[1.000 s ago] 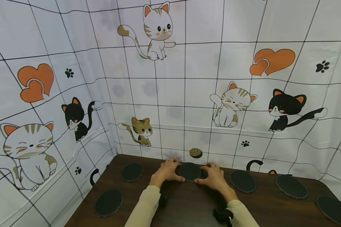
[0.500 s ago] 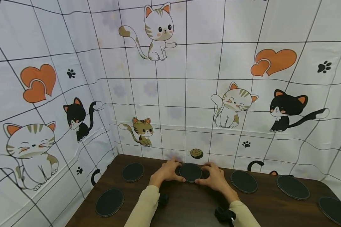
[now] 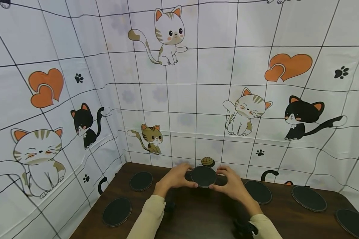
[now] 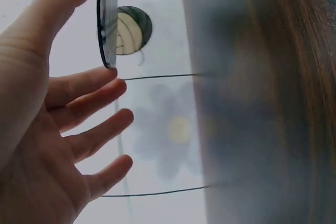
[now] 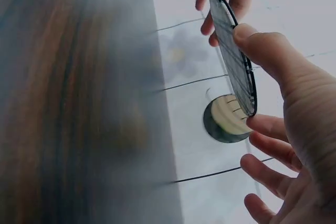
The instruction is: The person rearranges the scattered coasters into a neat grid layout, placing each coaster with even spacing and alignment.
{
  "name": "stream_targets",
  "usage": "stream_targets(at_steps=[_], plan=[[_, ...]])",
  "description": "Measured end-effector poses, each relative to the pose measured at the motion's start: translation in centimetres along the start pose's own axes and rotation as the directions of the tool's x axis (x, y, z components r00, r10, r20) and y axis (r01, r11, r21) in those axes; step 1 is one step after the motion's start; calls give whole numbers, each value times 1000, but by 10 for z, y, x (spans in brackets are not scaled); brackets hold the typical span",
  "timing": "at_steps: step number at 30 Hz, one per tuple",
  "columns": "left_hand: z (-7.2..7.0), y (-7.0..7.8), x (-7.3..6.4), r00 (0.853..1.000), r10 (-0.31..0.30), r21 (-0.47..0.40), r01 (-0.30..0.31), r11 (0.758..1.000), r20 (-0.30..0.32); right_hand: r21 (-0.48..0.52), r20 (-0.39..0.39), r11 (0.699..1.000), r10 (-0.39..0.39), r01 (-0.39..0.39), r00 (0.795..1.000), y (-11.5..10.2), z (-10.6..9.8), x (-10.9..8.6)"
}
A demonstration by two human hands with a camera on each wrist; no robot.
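Note:
A thin, round black disc (image 3: 203,176) hangs above the table, held at its edge between both hands. My left hand (image 3: 176,178) pinches its left side, thumb at the near edge and index fingertip farther back. On the opposite side my right hand (image 3: 232,185) does the same. Seen edge-on in the left wrist view, the disc (image 4: 108,24) has a dark rim and a glossy underside. In the right wrist view the disc's underside (image 5: 231,51) reflects lines, and the other fingers of each hand are spread off it.
Similar black discs lie on the dark wooden table (image 3: 194,222): a far left disc (image 3: 141,181), a near left disc (image 3: 117,211), and to the right a first disc (image 3: 258,192), a second disc (image 3: 309,198) and a third disc (image 3: 353,222). A cat-print curtain (image 3: 182,99) borders the table.
Both hands have lifted the middle disc off the table, raising it slightly. The other discs stay in place; the head view has shifted slightly.

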State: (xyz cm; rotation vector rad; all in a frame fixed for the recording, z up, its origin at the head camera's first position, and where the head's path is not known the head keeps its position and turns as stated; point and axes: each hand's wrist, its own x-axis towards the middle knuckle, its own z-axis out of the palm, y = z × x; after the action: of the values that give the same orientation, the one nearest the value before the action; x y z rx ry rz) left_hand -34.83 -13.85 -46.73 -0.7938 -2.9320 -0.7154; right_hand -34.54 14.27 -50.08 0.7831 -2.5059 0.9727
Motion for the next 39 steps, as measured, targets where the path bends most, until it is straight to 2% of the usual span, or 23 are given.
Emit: stream_targets(at_steps=[6,12,19,27,32,39], plan=[[-5,15,-17,997,61,100,-56,993,-48,-32,-31,997,-68,67,997,-15,-11,-16],[-10,30,-37,990,121,200,-106,974,-66,-37,-33,996,-83,82,996,-32,-23,-30],[-18,42,-60,989,130,249,-109,962,-68,-32,-35,991,-127,126,991,-52,-33,-41],[-23,51,-88,978,177,268,-142,953,-110,-17,-45,987,-161,160,986,-71,-36,-57],[-21,55,-99,968,217,292,-172,941,-127,-11,-29,992,-126,126,992,-78,-35,-69],[-10,60,-102,952,283,335,-230,914,-120,-3,75,999,-37,37,997,-78,-37,-84]])
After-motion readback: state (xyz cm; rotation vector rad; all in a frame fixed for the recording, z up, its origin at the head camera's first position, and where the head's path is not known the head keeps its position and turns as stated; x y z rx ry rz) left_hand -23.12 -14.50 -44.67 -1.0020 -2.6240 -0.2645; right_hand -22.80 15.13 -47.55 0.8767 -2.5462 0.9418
